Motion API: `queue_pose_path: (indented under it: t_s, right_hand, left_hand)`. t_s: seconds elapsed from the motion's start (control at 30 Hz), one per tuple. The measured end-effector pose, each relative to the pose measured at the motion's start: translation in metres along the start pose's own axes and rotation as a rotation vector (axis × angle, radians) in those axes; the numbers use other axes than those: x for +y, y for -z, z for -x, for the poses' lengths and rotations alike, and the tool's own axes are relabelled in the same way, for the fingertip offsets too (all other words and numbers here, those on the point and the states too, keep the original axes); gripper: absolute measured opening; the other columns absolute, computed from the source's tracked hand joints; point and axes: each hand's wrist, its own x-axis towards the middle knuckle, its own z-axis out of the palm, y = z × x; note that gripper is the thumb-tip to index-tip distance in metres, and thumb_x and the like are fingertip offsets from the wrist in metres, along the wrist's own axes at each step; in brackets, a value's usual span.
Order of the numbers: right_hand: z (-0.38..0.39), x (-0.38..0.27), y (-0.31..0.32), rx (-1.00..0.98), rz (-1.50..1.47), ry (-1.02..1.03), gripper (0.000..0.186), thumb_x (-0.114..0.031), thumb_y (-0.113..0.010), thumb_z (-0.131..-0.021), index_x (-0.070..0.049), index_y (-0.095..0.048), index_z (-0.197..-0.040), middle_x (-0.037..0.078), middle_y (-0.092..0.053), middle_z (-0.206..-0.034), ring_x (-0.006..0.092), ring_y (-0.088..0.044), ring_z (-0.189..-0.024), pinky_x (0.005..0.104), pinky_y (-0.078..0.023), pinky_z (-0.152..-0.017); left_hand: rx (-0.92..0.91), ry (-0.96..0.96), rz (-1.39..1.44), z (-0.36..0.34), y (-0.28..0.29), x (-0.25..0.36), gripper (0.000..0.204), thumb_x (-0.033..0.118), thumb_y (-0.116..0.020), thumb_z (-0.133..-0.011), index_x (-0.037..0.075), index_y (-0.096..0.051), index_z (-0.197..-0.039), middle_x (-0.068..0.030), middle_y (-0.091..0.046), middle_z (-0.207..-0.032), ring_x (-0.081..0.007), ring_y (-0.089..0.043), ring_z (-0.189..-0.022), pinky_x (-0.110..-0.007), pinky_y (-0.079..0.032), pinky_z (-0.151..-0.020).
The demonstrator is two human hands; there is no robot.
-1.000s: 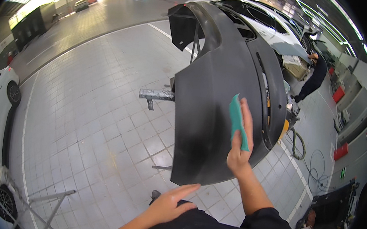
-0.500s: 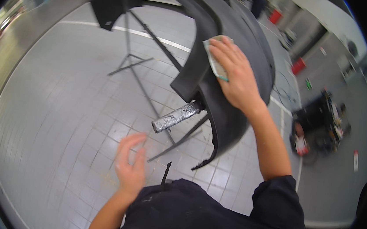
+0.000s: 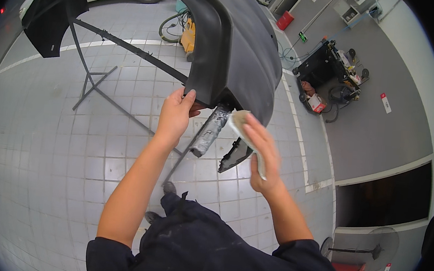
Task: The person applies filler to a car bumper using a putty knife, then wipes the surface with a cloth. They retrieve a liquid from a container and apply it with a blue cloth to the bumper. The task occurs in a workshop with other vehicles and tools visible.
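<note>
Over a grey tiled floor (image 3: pixel 56 172), a curved matte-black plastic car bumper (image 3: pixel 252 45) sits on a skinny metal stand (image 3: pixel 131 51). Left hand (image 3: pixel 174 114) is stretched out, pinching its edge; right hand (image 3: pixel 268 156), fingers nearly straight, holds a thin pale pad (image 3: pixel 238 123) near a silver-wrapped bar (image 3: pixel 210 133).

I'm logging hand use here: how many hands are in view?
2: the left hand grasps the edge of the dark bumper; the right hand holds the pale pad, near the silver-wrapped bar.

1 curved dark grey car bumper (image 3: pixel 254 50), 1 thin pale pad (image 3: pixel 238 121), tilted, just beside the bumper's near end
</note>
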Motion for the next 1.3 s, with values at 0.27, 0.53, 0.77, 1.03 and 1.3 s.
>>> queue_pose_path:
  t_s: [0.27, 0.53, 0.77, 1.03, 1.3]
  right_hand:
    - [-0.035, 0.032, -0.008, 0.190, 0.306, 0.079, 0.048, 0.001, -0.056, -0.082, 0.006, -0.057, -0.130, 0.023, -0.055, -0.138, 0.0392, -0.053, -0.127, 0.0453, -0.040, -0.107]
    - [-0.149, 0.037, -0.018, -0.099, 0.488, 0.173, 0.056, 0.000, -0.061, -0.073, 0.000, -0.056, -0.129, 0.017, -0.058, -0.135, 0.0342, -0.053, -0.127, 0.0419, -0.040, -0.109]
    - [-0.196, 0.032, -0.086, -0.282, 1.080, 0.043, 0.054, -0.009, -0.049, -0.084, 0.015, -0.047, -0.134, 0.029, -0.046, -0.143, 0.0373, -0.051, -0.129, 0.0418, -0.035, -0.113]
    - [-0.133, -0.055, -0.100, -0.533, 0.817, -0.384, 0.056, -0.008, -0.059, -0.077, 0.013, -0.053, -0.129, 0.028, -0.050, -0.139, 0.0377, -0.053, -0.127, 0.0438, -0.039, -0.110]
    - [-0.152, -0.079, -0.125, -0.136, 0.804, -0.587, 0.062, 0.001, -0.061, -0.074, 0.008, -0.050, -0.135, 0.021, -0.048, -0.145, 0.0351, -0.049, -0.132, 0.0441, -0.039, -0.110]
  left_hand:
    - [-0.062, 0.081, 0.064, -0.001, 0.010, 0.011, 0.029, 0.024, -0.048, -0.104, 0.002, -0.063, -0.113, -0.0082, -0.071, -0.102, -0.0142, -0.067, -0.094, -0.029, -0.053, -0.086]
    - [-0.180, 0.117, 0.076, -0.003, 0.024, 0.013, 0.024, 0.017, -0.051, -0.103, -0.002, -0.063, -0.112, -0.0094, -0.072, -0.103, -0.0153, -0.069, -0.094, -0.027, -0.054, -0.085]
    - [-0.392, 0.193, 0.096, -0.021, 0.040, 0.015, 0.019, 0.006, -0.056, -0.098, -0.003, -0.066, -0.111, -0.0095, -0.072, -0.103, -0.0136, -0.068, -0.091, -0.026, -0.053, -0.083]
    - [-0.810, 0.383, 0.240, -0.047, 0.071, 0.007, 0.039, -0.011, -0.049, -0.087, -0.002, -0.061, -0.123, -0.0049, -0.067, -0.111, -0.0101, -0.062, -0.101, -0.025, -0.047, -0.090]
    - [-0.932, 0.564, 0.308, -0.049, 0.082, 0.011, 0.048, -0.006, -0.051, -0.092, 0.002, -0.049, -0.139, -0.0081, -0.060, -0.130, -0.0176, -0.055, -0.123, -0.033, -0.043, -0.106]
